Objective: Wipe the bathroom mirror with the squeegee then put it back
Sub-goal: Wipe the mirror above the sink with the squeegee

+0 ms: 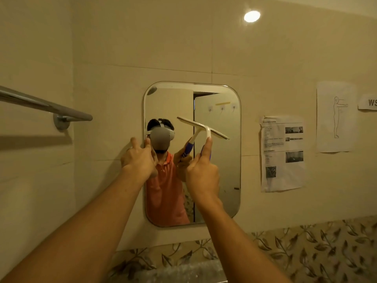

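A: Right hand?
B: Wrapped round the blue handle of the squeegee, thumb laid straight up the white neck. Grip looks firm.
A: Left hand?
B: Holds nothing. Fingers spread and loosely bent, at the left edge of the mirror. Can't tell if it touches glass or wall.
A: Where's the squeegee?
B: Up in front of the mirror's middle. Blade is tilted, left end higher than right. It looks at the glass or just off it, contact not confirmable.
A: Risks?
B: With the blade tilted, I'd guess only one end presses, so the stroke could skip or streak. The blade is much narrower than the mirror, so it needs several passes, and gaps between them would leave unwiped strips. The left hand by the edge could smear prints on the glass if it leans there. A hard push with the thumb might rock the mirror, but its mounting isn't visible.
A: Put-back?
B: No hook or holder in view, so the spot is unknown. The towel rail is on the left and the taped papers on the right, both well apart from the blade.
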The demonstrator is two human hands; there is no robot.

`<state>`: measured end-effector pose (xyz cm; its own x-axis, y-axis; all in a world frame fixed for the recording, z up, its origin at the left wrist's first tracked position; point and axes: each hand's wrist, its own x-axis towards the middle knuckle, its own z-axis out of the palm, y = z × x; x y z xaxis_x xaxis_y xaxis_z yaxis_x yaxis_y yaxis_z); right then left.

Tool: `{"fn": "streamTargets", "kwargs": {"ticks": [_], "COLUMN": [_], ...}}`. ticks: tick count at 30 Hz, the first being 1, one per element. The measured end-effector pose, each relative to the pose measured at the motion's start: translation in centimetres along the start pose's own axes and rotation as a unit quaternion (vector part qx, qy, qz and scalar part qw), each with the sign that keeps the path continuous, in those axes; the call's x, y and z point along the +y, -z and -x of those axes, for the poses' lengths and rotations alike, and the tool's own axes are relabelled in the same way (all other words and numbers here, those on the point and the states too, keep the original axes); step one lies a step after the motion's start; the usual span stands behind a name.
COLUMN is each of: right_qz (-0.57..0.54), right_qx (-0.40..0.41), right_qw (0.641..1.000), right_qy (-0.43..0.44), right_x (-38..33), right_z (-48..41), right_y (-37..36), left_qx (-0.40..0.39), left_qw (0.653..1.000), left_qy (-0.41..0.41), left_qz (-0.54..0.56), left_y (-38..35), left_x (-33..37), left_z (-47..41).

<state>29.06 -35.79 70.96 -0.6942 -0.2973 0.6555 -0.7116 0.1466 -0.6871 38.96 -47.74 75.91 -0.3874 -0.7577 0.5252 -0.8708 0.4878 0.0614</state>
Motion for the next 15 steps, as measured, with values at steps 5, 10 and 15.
{"fn": "streamTargets", "kwargs": {"ticks": [5,10,15], "right_qz": [-0.047,-0.044,-0.013], "right_qx": [0.011,0.082,0.076], "right_qw": [0.998,0.995,0.997], "right_qy": [0.038,0.026,-0.002], "right_x": [-0.4,-2.4,-2.8], "right_z": [-1.8,-8.4,-12.0], "right_y": [2.7,6.5,7.5], "left_qx": [-0.001,-0.006,-0.006], "left_qw": [1.000,1.000,1.000], "left_qy": [0.005,0.002,0.002], "left_qz": [0.009,0.008,0.005], "left_y": [0.1,0.0,-0.1], "left_x": [0.1,-0.1,-0.1], "left_z": [-0.1,-0.1,-0.2]}}
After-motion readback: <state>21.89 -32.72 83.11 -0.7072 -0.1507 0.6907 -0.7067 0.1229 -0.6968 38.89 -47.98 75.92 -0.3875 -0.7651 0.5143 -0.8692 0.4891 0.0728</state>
